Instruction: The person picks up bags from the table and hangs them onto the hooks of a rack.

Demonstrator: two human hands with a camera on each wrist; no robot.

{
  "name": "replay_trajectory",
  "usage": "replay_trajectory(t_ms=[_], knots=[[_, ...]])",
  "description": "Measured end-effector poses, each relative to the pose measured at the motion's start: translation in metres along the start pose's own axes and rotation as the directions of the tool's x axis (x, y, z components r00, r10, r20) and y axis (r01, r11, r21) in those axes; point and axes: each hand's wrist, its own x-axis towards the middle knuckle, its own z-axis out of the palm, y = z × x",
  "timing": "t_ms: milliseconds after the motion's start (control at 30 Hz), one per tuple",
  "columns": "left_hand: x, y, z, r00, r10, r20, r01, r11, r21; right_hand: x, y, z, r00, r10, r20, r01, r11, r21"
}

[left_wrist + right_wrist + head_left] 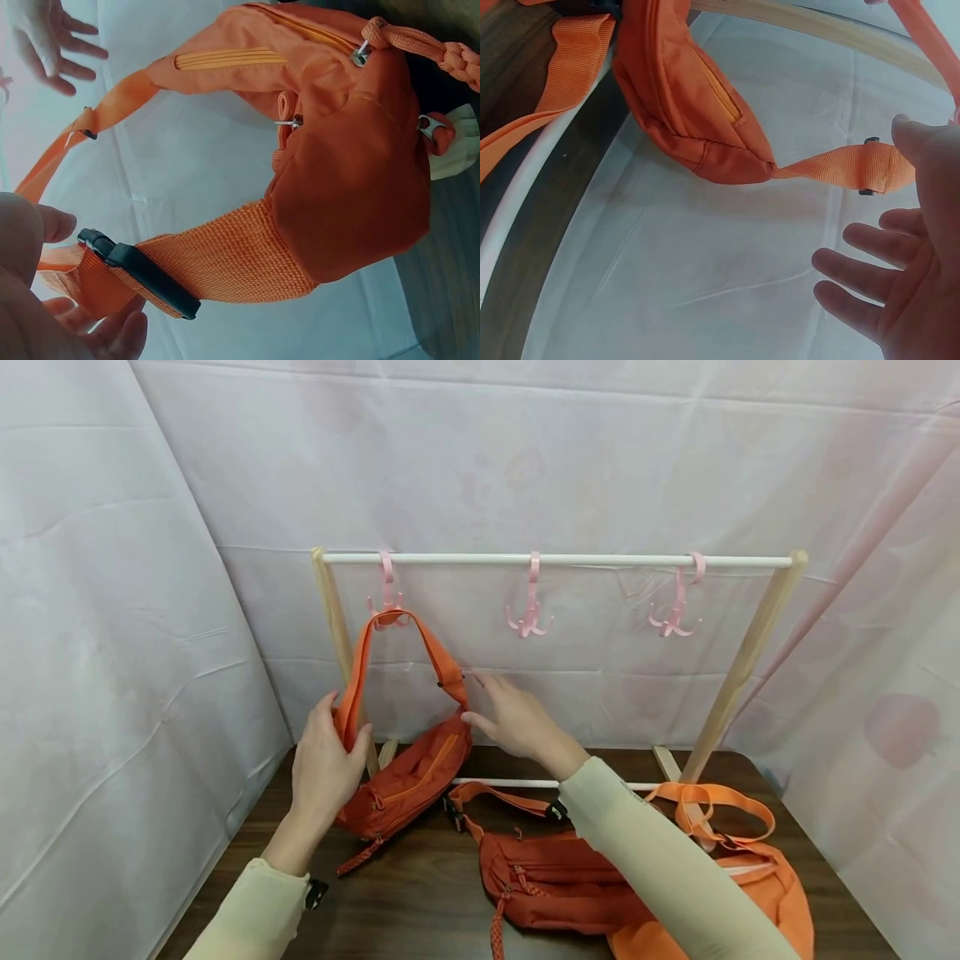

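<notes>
A rust-orange waist bag [420, 768] hangs tilted by its orange strap [438, 652], which loops over the left pink hook [387, 581]. My left hand [326, 764] is at the strap's left side, thumb in front and fingers behind, spread apart rather than pinching. In the left wrist view the strap's black buckle [142, 270] lies between that thumb and the fingers. My right hand [525, 718] is beside the strap's right side, fingers extended and holding nothing. The right wrist view shows those fingers [855, 274] apart below the strap's slider [870, 166].
A white rail [600, 560] on wooden posts carries two more pink hooks, a middle one [531, 610] and a right one [677, 606]. On the brown table [405, 902] lie another rust waist bag [555, 881] and a brighter orange bag [783, 893], partly behind my right sleeve.
</notes>
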Motion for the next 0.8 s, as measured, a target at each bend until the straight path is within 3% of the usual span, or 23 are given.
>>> replay_trajectory(t_ms=[233, 467, 600, 800], knots=[[-0.004, 0.003, -0.001, 0.997, 0.061, -0.05, -0.061, 0.998, -0.005, -0.024, 0.009, -0.001, 1.0, 0.013, -0.006, -0.013, 1.0, -0.014], [-0.006, 0.011, -0.004, 0.984, 0.145, -0.101, -0.144, 0.989, 0.012, -0.045, 0.019, -0.005, 1.0, 0.01, -0.029, -0.01, 1.0, -0.011], [-0.008, 0.016, -0.004, 0.968, 0.215, -0.129, -0.212, 0.977, 0.034, -0.057, 0.025, -0.007, 1.0, 0.012, -0.024, -0.012, 1.0, -0.014], [-0.012, 0.021, 0.002, 0.932, 0.32, -0.168, -0.317, 0.947, 0.047, -0.074, 0.037, -0.009, 0.998, 0.062, 0.014, -0.061, 0.997, -0.048]])
